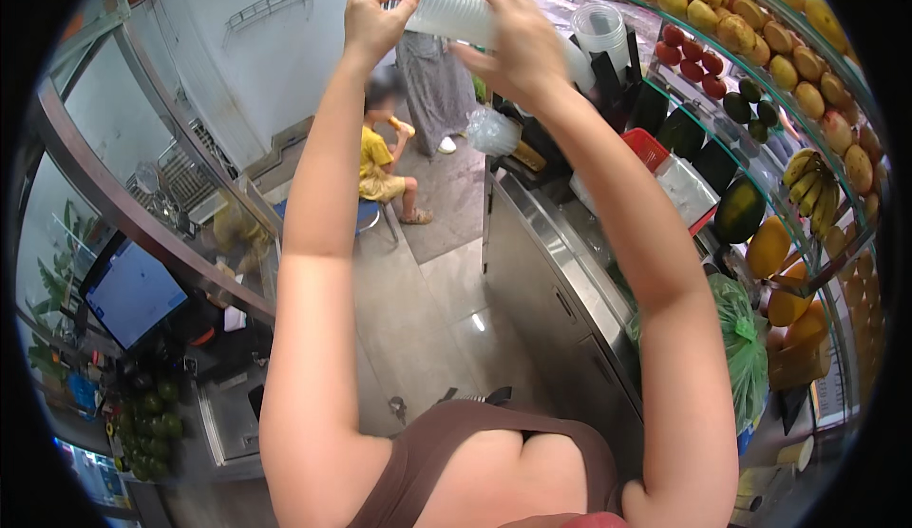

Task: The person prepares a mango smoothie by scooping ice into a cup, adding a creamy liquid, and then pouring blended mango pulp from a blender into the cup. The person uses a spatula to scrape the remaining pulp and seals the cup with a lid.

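Note:
Both my arms are raised to a long nested stack of clear plastic cups (445,9), tilted near the top of the view. My left hand (379,18) grips the rims at the stack's left end between thumb and fingers. My right hand (516,47), slightly blurred, is at the right part of the stack with its fingers spread and thumb apart; whether it grips the cups is unclear. Just right of it, more clear cups (598,29) stand in a dark holder. Beneath the right hand is a bundle in clear plastic wrap (493,132).
A steel counter (541,221) runs along the right, with a red basket (645,149) and glass shelves of mangoes (741,32), bananas (812,186) and watermelons. A seated person in yellow (377,150) and a standing person (434,86) are ahead. A monitor (135,296) is at left.

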`<state>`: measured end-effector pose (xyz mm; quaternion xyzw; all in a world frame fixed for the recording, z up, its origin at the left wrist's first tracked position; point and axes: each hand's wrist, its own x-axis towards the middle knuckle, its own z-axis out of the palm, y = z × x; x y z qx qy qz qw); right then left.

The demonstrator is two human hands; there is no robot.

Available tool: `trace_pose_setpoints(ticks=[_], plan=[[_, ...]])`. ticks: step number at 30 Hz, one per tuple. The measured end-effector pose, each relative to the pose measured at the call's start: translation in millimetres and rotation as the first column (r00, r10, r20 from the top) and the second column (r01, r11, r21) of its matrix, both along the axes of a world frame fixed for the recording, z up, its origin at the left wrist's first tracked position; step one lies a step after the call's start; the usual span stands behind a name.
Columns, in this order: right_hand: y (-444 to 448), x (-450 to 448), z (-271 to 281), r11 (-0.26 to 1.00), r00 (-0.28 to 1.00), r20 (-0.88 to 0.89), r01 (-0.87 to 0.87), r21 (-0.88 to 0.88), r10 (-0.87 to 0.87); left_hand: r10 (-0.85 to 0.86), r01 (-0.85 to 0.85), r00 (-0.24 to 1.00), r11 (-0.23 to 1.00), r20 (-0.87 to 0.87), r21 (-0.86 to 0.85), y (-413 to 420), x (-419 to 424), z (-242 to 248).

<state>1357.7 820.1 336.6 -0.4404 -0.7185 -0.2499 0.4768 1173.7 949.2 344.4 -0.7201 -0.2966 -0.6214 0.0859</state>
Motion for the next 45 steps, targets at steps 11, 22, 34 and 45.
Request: trace_pose_setpoints(ticks=[11,22,34,45], plan=[[76,-44,-4,0.973,0.973,-0.028,0.229,-0.004,-0.229,0.140,-0.346,0.915,0.755,0.378,0.557,-88,-58,31],[-253,127,-220,0.456,0.975,-0.179,-0.220,-0.862,0.131,-0.920,0.913,0.202,0.301,0.335,0.277,-288,184,-97],[-921,82,-337,0.459,-0.323,-0.387,-0.189,-0.868,-0.864,-0.758,0.759,-0.627,-0.646,0.182,-0.078,-849,464,-208],[-1235,-169,-566,0.098,-0.993,0.095,-0.088,-0.991,0.071,-0.988,0.977,0.047,0.077,-0.150,-0.199,-993,597,-350]])
